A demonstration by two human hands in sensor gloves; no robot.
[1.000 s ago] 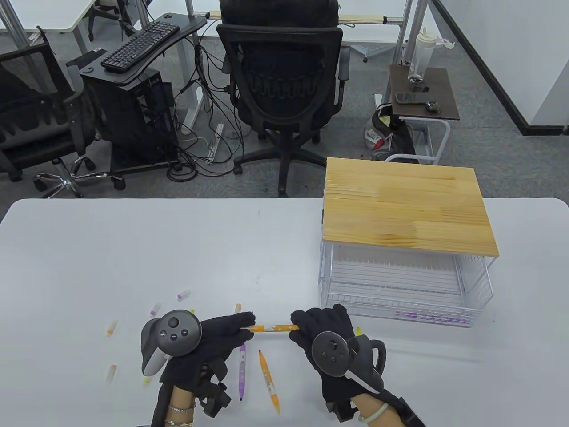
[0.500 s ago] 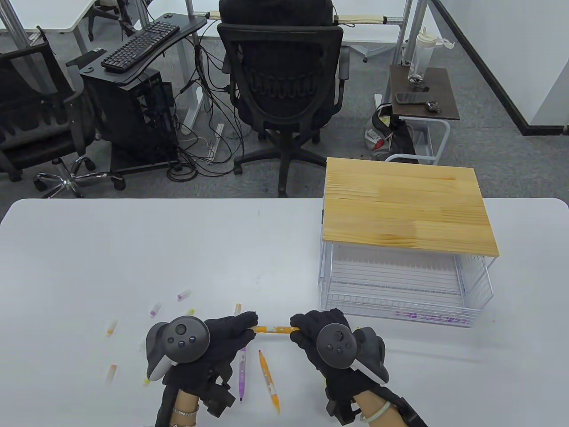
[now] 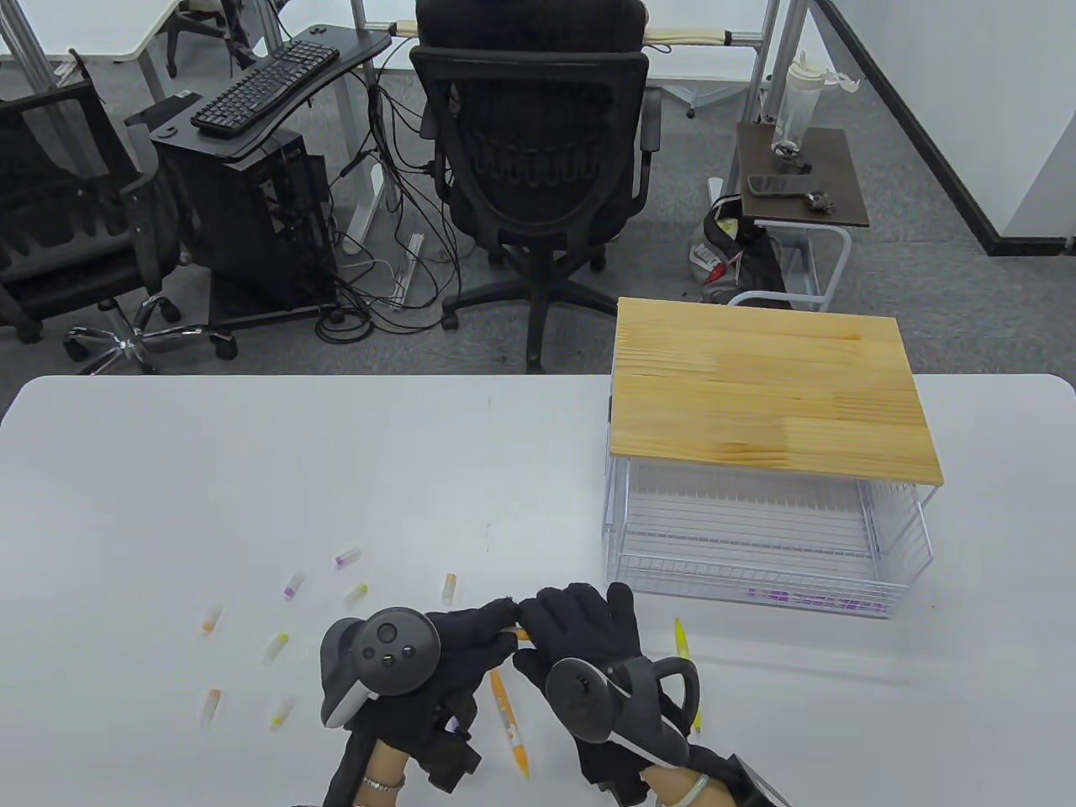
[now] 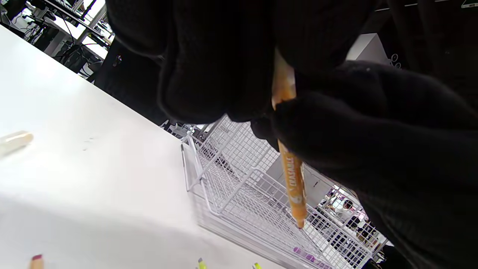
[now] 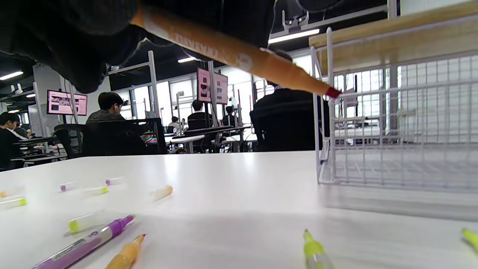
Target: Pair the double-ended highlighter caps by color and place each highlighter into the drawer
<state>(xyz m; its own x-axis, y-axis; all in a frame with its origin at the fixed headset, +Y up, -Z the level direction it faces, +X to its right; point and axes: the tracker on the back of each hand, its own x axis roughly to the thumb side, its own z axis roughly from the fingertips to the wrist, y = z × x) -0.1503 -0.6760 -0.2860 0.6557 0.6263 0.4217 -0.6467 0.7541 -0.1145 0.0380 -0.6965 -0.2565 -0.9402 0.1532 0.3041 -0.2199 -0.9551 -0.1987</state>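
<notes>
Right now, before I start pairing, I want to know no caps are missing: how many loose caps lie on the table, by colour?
Orange caps: 3
Yellow caps: 3
Purple caps: 2
Total in view: 8

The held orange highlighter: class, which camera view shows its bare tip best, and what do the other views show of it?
The right wrist view: the orange highlighter crosses the frame, its uncapped reddish tip plain against the wire drawer. The left wrist view shows its printed barrel between black gloved fingers. In the table view both hands hide nearly all of it.
</notes>
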